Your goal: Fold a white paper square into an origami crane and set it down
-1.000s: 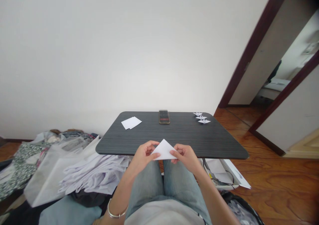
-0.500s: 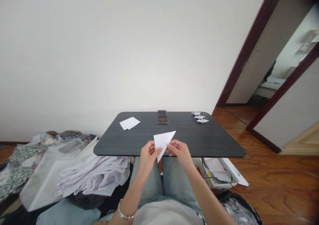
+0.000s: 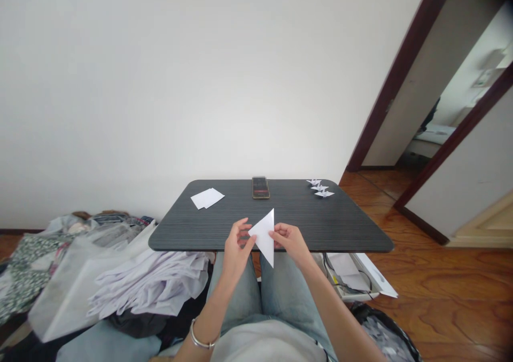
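Note:
A white paper folded into a triangle [image 3: 265, 237] hangs between both hands above my lap, at the near edge of the dark table [image 3: 328, 228]. Its long edge stands upright on the right, one tip up and one down. My left hand [image 3: 235, 251] pinches the triangle's left corner. My right hand [image 3: 290, 242] pinches the long right edge at its middle. Both hands are closed on the paper.
On the table lie a small stack of white sheets [image 3: 207, 198] at the far left, a phone [image 3: 260, 187] at the far middle and three small folded paper figures [image 3: 320, 188] at the far right. Piled cloth and bags [image 3: 132, 282] lie to my left; papers [image 3: 360, 276] lie under the table's right side.
The triangle has been turned in my hands: its base lay level with the tip up, then tilted, and now the long edge stands upright. My grips shifted along it.

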`<state>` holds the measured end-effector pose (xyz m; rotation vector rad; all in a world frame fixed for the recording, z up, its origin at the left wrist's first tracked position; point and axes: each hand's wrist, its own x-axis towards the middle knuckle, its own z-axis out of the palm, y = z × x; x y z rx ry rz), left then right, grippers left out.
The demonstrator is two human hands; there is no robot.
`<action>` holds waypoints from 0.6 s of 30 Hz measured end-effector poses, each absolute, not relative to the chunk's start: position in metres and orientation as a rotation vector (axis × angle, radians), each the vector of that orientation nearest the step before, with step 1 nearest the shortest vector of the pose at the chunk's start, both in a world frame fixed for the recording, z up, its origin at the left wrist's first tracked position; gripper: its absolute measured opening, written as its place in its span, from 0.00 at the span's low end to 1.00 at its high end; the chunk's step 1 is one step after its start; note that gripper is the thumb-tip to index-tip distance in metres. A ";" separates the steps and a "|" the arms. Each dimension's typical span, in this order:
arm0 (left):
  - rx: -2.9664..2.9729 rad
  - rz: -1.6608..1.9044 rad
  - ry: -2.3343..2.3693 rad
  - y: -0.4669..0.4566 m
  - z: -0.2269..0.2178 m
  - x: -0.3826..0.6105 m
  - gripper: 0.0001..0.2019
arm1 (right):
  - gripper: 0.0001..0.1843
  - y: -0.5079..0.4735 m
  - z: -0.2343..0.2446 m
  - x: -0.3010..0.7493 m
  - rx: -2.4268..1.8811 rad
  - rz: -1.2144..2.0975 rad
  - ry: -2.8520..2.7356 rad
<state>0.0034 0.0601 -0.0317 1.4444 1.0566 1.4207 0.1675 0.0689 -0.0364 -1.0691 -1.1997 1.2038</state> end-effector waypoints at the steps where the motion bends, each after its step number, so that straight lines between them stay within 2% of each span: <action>1: 1.550 1.446 1.095 0.062 -0.032 0.001 0.18 | 0.12 0.074 -0.040 0.172 -1.097 1.176 -1.244; 4: 1.901 1.386 1.113 0.070 -0.034 -0.003 0.15 | 0.12 0.091 -0.049 0.185 -1.214 1.061 -1.504; 10: 2.522 1.009 1.127 0.102 -0.046 0.000 0.20 | 0.11 0.131 -0.060 0.201 -1.276 0.893 -1.851; 15: 2.731 0.634 1.246 0.113 -0.066 0.010 0.24 | 0.11 0.149 -0.063 0.203 -1.326 0.742 -1.998; 18: 2.757 0.535 1.337 0.112 -0.073 0.014 0.23 | 0.08 0.151 -0.063 0.203 -1.391 0.603 -2.023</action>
